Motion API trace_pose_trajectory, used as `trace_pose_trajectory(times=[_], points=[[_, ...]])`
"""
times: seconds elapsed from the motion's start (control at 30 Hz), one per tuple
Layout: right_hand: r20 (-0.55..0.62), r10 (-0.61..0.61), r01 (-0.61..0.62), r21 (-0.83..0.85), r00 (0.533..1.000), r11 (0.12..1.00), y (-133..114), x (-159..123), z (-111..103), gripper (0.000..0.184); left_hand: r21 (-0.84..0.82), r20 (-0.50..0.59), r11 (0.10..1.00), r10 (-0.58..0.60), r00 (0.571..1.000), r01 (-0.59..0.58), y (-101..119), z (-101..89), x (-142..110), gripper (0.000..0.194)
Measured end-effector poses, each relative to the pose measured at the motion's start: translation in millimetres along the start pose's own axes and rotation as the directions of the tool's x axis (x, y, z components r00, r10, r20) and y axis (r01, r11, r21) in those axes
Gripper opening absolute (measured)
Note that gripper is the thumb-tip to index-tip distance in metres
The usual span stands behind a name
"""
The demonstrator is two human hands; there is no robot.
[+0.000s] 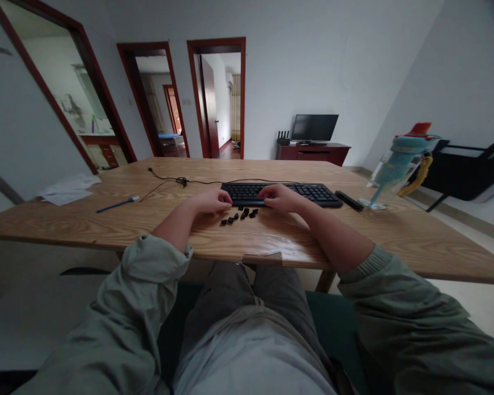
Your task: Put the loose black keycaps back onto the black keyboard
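Observation:
A black keyboard (308, 193) lies on the wooden table (271, 241), its cable running off to the left. Several loose black keycaps (239, 215) lie on the wood just in front of it. My left hand (211, 201) rests at the keyboard's near left corner with its fingers curled together; what they hold, if anything, is hidden. My right hand (280, 198) lies on the keyboard's front edge near the middle, fingers bent down onto the keys. Both forearms stretch across the table from rolled green sleeves.
A blue pen (118, 204) and white cloth (69, 188) lie at the left. A black bar (349, 200) sits right of the keyboard, a teal bottle (397, 162) beyond it. A black chair (463, 170) stands right; a monitor (314, 127) stands on a far cabinet.

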State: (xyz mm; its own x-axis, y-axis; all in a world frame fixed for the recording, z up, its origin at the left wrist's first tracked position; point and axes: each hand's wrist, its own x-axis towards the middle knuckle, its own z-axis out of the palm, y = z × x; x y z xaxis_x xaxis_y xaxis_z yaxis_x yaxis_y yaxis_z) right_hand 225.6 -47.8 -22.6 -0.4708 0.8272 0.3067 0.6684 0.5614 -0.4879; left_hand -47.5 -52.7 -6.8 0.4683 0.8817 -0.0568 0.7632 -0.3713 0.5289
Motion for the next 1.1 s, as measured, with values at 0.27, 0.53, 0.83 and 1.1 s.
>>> trace_pose_trajectory(times=[0.27,0.53,0.83,1.1], points=[[0.144,-0.048,0.068,-0.134,0.988,0.989,-24.9,-3.8,14.3,0.033,0.014,-0.001,0.996,0.084,0.996,-0.084,3.7,7.4,6.3,0.043],[0.129,-0.073,0.095,-0.175,0.989,0.98,-22.3,-4.6,15.0,0.041,0.064,0.012,0.986,0.15,0.989,-0.151,7.6,9.0,6.5,0.036],[-0.015,-0.215,0.196,-0.349,0.977,0.916,-30.0,-5.2,20.3,0.044,0.061,0.021,0.989,0.136,0.991,-0.137,0.6,3.9,5.9,0.039],[0.128,-0.262,0.291,-0.47,0.956,0.833,-39.5,-11.0,26.3,0.058,0.089,-0.003,0.986,0.144,0.99,-0.143,5.9,2.1,0.5,0.032]])
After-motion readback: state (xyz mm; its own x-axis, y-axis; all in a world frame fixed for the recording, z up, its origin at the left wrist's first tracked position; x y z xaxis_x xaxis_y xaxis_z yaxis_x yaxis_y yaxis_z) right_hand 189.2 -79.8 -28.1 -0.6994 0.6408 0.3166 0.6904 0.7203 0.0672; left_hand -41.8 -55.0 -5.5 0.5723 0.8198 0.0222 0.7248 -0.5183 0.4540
